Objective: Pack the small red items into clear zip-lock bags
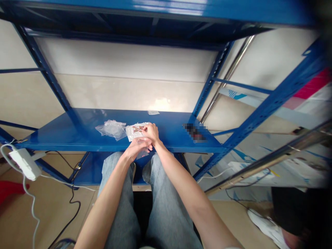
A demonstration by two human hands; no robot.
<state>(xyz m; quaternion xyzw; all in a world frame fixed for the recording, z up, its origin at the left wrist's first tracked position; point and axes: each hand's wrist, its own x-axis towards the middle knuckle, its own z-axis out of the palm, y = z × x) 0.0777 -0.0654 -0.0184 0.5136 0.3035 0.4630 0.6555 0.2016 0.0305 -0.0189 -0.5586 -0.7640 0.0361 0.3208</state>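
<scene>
My left hand (137, 147) is at the front edge of the blue shelf (171, 121), its fingers curled round a small clear plastic bag (142, 154) that hangs below them. Just above it, my right hand (152, 133) reaches down with its fingertips pinched together at a little heap of small brownish pieces (137, 129). Whatever is between those fingertips is too small to make out. The pieces lie on a white plastic sheet or bag (131, 133). Left of it rests a pile of clear zip bags (112, 128).
A blurred-out dark object (195, 133) lies at the shelf's right. At the back is a small clear packet (153, 112). A white power strip (24, 164) with cables hangs at the left. Another person's foot in a white shoe (267, 226) shows at lower right.
</scene>
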